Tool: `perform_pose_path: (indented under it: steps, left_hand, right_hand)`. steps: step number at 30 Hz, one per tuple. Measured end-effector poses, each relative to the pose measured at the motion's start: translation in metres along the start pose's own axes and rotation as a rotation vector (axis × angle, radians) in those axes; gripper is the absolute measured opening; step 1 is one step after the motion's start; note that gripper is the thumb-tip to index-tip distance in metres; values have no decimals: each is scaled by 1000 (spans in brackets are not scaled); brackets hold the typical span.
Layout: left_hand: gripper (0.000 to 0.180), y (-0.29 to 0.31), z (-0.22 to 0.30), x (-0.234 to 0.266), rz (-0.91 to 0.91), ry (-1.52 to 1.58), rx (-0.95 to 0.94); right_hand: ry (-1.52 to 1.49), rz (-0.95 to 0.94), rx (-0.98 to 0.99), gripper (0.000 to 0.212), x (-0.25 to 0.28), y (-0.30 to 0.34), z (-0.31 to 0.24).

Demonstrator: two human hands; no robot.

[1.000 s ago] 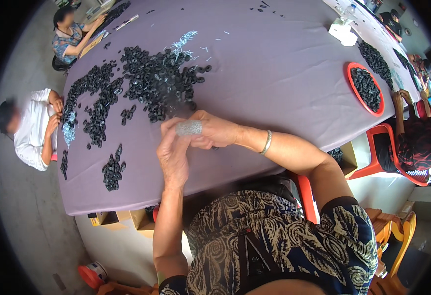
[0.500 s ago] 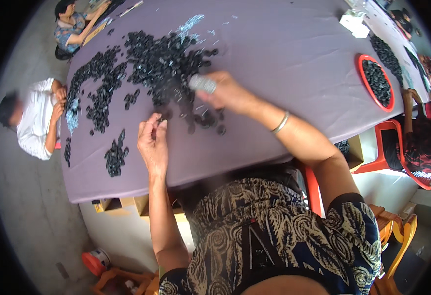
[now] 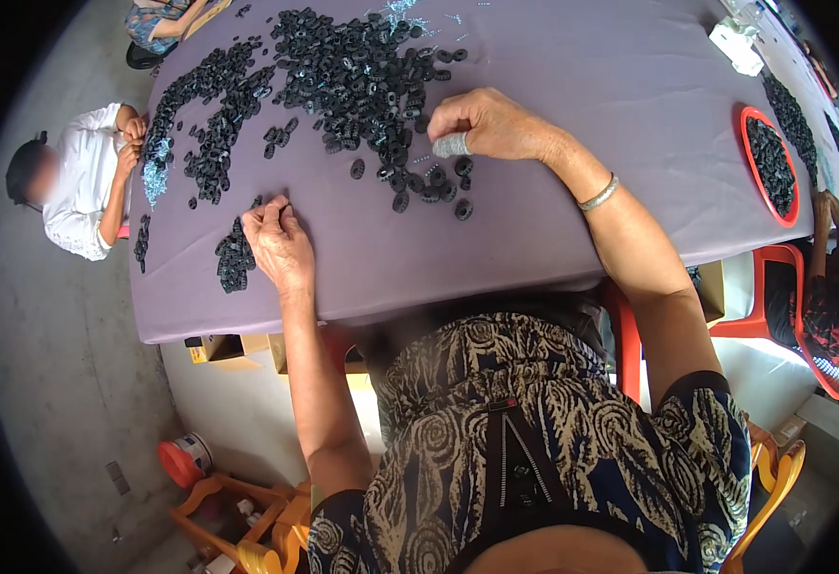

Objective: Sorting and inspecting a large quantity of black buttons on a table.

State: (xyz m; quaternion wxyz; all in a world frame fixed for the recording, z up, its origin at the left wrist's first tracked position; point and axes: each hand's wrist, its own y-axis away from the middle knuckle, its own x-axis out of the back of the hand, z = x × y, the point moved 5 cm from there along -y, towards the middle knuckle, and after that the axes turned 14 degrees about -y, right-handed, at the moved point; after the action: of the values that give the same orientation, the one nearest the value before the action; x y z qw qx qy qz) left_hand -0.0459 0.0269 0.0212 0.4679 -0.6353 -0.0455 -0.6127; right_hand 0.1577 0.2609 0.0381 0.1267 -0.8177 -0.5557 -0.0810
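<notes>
A long tabletop point(image 3: 553, 220) draped in purple cloth is being seen from above, with bare grey floor along its left side.

The left hand point(image 3: 279, 244) is being rested on the cloth near the front edge, its fingers curled together and a small black part point(image 3: 283, 204) being pinched at the fingertips. Just to its left, a small pile point(image 3: 235, 260) of the same black parts is lying on the cloth.

The right hand point(image 3: 488, 124) is being held further up the tabletop, fingers bent down and closed at the edge of the big heap point(image 3: 362, 72) of black ring-shaped parts; a grey wrap point(image 3: 451, 145) is being worn on the thumb, and a bangle point(image 3: 598, 193) on the wrist. Whether a part is being gripped there cannot be told. Loose parts are lying scattered just below this hand.

Further out, a second band of black parts point(image 3: 204, 115) is stretching toward the upper left. A red tray point(image 3: 746, 163) filled with black parts is sitting at the right end. A person in white point(image 3: 80, 191) is sitting at the left edge, hands being held at the tabletop rim.
</notes>
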Motion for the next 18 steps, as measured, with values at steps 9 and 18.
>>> perform_pose_path:
  steps: [9,18]
  left_hand:
    - [21,1,2,-3,53,-83,-70]
    - [18,1,-2,-6,13,-48,-56]
  right_hand:
    - [136,-191,-25,14,-16,5,-10]
    - [236,-70,76,16,-27,3,-15]
